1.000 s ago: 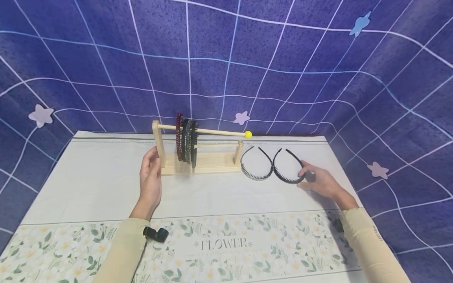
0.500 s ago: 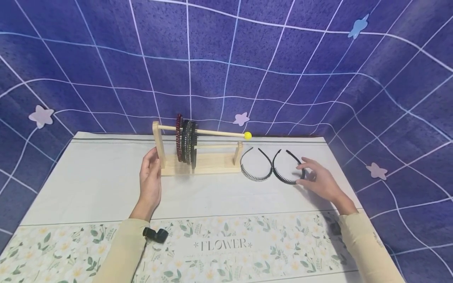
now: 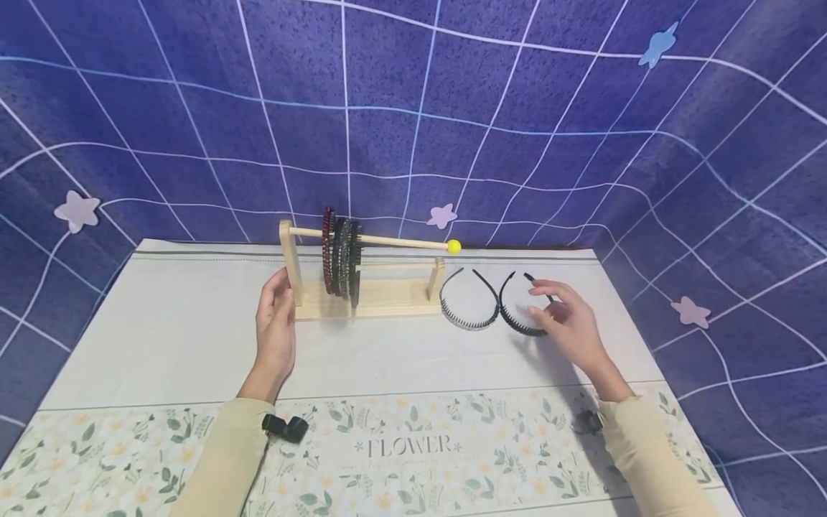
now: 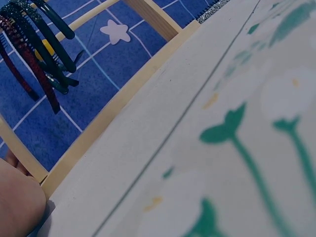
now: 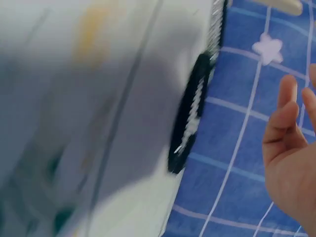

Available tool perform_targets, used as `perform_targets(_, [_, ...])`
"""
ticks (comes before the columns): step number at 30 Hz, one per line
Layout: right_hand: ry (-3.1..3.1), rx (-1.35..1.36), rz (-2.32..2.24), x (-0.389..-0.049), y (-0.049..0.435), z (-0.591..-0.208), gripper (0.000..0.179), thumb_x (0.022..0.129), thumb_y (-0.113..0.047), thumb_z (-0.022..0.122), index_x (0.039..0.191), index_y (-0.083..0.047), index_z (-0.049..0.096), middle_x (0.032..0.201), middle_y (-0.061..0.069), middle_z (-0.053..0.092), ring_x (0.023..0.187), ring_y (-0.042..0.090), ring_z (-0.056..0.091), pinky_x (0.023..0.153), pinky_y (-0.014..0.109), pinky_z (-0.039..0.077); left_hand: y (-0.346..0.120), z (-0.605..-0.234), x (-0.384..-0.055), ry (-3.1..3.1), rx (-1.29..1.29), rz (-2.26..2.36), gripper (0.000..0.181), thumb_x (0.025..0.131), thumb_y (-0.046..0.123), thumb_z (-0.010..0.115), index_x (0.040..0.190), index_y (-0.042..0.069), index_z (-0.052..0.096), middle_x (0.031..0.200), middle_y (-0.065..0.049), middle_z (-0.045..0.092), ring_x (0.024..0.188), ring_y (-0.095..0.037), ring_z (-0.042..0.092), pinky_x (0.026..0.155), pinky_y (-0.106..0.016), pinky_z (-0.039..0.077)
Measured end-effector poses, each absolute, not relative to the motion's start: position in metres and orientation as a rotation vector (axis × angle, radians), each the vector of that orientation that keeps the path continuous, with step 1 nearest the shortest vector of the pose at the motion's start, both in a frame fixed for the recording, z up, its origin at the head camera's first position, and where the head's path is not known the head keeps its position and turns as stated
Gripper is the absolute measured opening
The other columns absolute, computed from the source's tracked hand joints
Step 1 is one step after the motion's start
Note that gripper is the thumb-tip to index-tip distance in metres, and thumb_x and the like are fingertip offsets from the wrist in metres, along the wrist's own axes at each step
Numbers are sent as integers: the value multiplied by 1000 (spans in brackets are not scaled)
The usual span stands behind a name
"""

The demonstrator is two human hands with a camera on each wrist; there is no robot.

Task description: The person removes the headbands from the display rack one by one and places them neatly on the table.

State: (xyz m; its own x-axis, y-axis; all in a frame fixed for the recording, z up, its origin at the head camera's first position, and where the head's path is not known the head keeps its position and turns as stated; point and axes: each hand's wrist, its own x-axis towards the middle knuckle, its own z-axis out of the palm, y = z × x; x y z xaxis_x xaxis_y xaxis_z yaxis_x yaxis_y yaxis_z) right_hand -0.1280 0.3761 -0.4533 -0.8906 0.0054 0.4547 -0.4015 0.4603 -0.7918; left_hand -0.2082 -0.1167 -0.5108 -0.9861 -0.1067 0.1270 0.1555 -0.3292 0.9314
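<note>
One glittery silver-grey toothed headband (image 3: 469, 326) and one black toothed headband (image 3: 517, 329) lie side by side on the white, flower-printed cloth (image 3: 388, 359), right of a pale wooden rack (image 3: 394, 294). Dark red, black and grey headbands (image 3: 344, 262) hang from its upper rod (image 3: 407, 243), tipped with a yellow ball (image 3: 454, 246). The left hand (image 3: 274, 330) grips the rack's left upright (image 3: 291, 262); the right hand (image 3: 571, 323) hovers by the black headband, thumb and fingers apart.

Backdrop (image 3: 381, 64), blue-violet, gridded; lilac stars (image 3: 442, 216), three; blue star (image 3: 658, 46), one; white counter (image 3: 400, 366), floral band (image 3: 545, 449) lettered "FLOWER".
</note>
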Motion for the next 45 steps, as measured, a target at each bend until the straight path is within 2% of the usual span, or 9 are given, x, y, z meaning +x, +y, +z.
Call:
perform_targets(4, [-2258,309,1495,-126,355,-443,33,93,19,77,125,12,71,134,13,70,70,4,64,59,15,59,-117,-510,-208,-1730,-61,-2431,43,121,16,41,164,20,47,171,1,39,164,-16,29,141,-35,17])
perform_targets(8, [-2227,268,1580,-124,334,-433,31,96,15,77,126,9,72,108,-1,75,62,9,64,53,18,57,-117,-509,-207,-1742,-69,-2424,44,121,16,40,165,20,45,173,0,37,165,-14,27,142,-36,15])
perform_targets(11, [-2196,276,1631,-124,319,-428,27,98,14,76,124,9,72,103,3,74,60,13,64,54,19,58,-117,-508,-207,-1746,-77,-2424,44,121,17,40,165,19,44,173,0,36,165,-14,26,142,-36,15])
perform_targets(15, [-2151,299,1669,-124,303,-424,24,97,15,75,120,9,73,117,8,74,60,10,62,54,20,57,-116,-508,-208,-1750,-78,-2423,45,121,17,40,165,19,44,173,0,36,165,-14,26,142,-36,15])
perform_targets(23, [-2036,294,1791,-126,273,-419,16,99,11,75,115,14,71,105,0,78,58,12,59,51,19,55,-117,-509,-209,-1741,-72,-2424,43,121,16,41,164,20,46,171,1,39,165,-16,28,142,-37,16])
perform_targets(27, [-2019,227,1867,-127,254,-416,19,100,6,77,117,13,72,100,0,78,58,8,57,50,18,53,-117,-510,-209,-1750,-67,-2420,43,121,17,41,164,21,47,170,3,39,165,-16,27,142,-38,16])
perform_targets(32, [-2009,205,1936,-128,229,-411,20,100,5,75,119,12,71,97,-7,74,58,5,56,50,17,51,-118,-510,-208,-1762,-80,-2413,43,121,17,39,164,21,46,170,3,39,164,-15,28,142,-37,15])
perform_targets(38, [-1977,287,1975,-134,203,-410,20,100,4,75,117,14,70,100,-4,74,57,5,56,50,17,52,-118,-511,-207,-1773,-108,-2408,45,121,17,38,166,19,43,169,4,38,164,-14,26,142,-39,12])
perform_targets(45, [-1992,332,2012,-143,179,-410,20,102,1,75,119,10,72,98,-5,72,57,7,56,52,20,53,-116,-510,-207,-1777,-100,-2406,44,121,18,38,165,21,45,168,5,39,163,-14,27,142,-38,14])
